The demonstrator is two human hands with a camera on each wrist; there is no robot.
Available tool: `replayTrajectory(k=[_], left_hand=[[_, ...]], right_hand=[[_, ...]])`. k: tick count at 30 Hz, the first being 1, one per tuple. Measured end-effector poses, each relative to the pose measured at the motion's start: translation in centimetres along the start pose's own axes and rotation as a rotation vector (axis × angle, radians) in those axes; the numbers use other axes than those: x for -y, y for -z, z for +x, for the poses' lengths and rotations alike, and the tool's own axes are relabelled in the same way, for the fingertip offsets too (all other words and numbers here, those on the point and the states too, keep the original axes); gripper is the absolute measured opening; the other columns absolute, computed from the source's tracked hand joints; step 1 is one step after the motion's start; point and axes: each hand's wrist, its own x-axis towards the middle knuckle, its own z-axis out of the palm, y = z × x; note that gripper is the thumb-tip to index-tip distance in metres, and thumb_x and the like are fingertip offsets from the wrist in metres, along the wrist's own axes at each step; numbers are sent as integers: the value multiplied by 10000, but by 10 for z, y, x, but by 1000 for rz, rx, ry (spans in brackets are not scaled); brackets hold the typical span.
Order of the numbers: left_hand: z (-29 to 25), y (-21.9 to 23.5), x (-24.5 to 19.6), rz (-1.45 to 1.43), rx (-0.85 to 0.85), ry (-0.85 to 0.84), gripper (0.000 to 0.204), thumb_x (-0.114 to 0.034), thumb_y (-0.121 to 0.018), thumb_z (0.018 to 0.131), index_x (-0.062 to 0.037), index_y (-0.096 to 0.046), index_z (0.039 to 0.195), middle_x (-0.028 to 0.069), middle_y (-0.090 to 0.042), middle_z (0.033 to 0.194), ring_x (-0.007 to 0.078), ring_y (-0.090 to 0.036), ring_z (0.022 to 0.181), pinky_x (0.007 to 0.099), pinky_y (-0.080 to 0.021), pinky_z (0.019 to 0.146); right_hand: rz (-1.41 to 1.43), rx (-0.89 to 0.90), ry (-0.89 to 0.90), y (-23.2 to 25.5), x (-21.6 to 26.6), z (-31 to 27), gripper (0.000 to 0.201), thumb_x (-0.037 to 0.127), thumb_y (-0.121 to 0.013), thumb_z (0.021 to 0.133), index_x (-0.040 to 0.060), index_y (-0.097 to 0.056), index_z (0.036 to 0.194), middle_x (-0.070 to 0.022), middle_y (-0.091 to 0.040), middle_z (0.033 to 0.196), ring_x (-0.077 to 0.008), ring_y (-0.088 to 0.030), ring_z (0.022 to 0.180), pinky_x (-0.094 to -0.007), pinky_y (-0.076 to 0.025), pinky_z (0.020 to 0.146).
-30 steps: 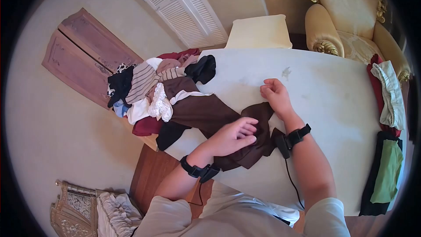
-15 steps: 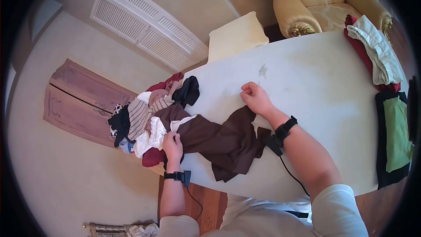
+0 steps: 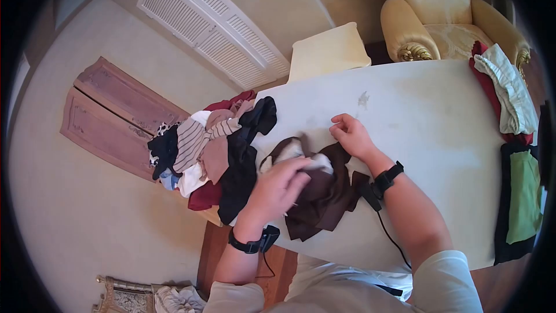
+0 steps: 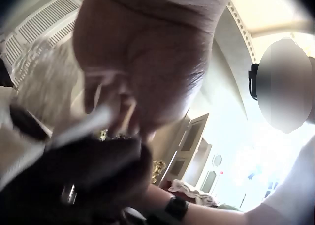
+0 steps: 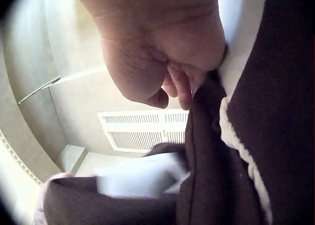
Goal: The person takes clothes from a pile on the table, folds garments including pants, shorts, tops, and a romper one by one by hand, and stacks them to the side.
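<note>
A dark brown garment (image 3: 315, 217) with white, lacy parts (image 3: 292, 149) lies bunched on the table in front of me. My left hand (image 3: 277, 188), blurred by motion, is over its left side; in the left wrist view its fingers (image 4: 118, 104) curl on white-edged cloth, with blurred lace (image 4: 47, 82) beside them. My right hand (image 3: 354, 134) rests at the garment's upper right edge, its fingers loosely curled. From the right wrist view, brown cloth (image 5: 206, 136) meets the little-finger side of that hand, and a ruffled white trim (image 5: 238, 141) runs along the cloth.
A heap of mixed clothes, including a striped top (image 3: 191, 138) and a black piece (image 3: 238, 168), sits at the table's left end. Along the right edge lie a pale folded garment (image 3: 507, 90) on red cloth and a green one (image 3: 522, 197) on black. An armchair (image 3: 446, 17) stands behind.
My left hand reached left to the lace at the heap and has come back right with it, doubling the brown garment over. The right hand keeps its place by the cloth. The head view has shifted.
</note>
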Motion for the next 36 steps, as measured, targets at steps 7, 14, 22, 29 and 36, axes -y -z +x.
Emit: replayTrajectory(k=[7, 14, 22, 29, 36], left_hand=[[-14, -14, 73, -63, -39, 86, 435, -184, -701, 956, -14, -614, 1347, 207, -598, 1420, 334, -524, 1387, 412, -417, 1138], [-51, -53, 123, -74, 48, 287, 731, -251, -643, 997, -4, -285, 1584, 263, -313, 1626, 398, -241, 1546, 427, -230, 1244], [-63, -50, 121, -362, -257, 352, 675, 91, -521, 784, 9, -482, 1452, 146, -595, 1349, 229, -576, 1252, 315, -429, 1079], [-71, 5, 115, -718, -546, 459, 547, 151, -513, 853, 16, -536, 1383, 145, -654, 1240, 189, -637, 1141, 289, -485, 1004], [-78, 15, 116, -843, -462, 541, 420, 16, -603, 987, -26, -526, 1398, 89, -657, 1234, 125, -625, 1092, 253, -498, 924]], right_hand=[[81, 22, -5, 1, -7, 2, 379, 208, -654, 919, -29, -632, 1214, -114, -726, 944, -218, -710, 858, -346, -558, 811], [25, 33, 22, 2, -3, 1, 350, 185, -671, 942, -40, -638, 1208, -96, -714, 971, -177, -689, 882, -316, -556, 809], [33, 84, -62, 2, -3, 4, 327, 157, -671, 965, -37, -627, 1223, -78, -699, 1005, -136, -664, 906, -288, -546, 835], [200, 81, -64, 3, -11, 7, 352, 199, -718, 902, -41, -673, 1155, -69, -709, 944, -146, -663, 837, -306, -551, 767], [128, 135, -75, 5, 0, 3, 339, 145, -665, 963, -50, -612, 1236, -78, -691, 998, -135, -652, 901, -286, -535, 844]])
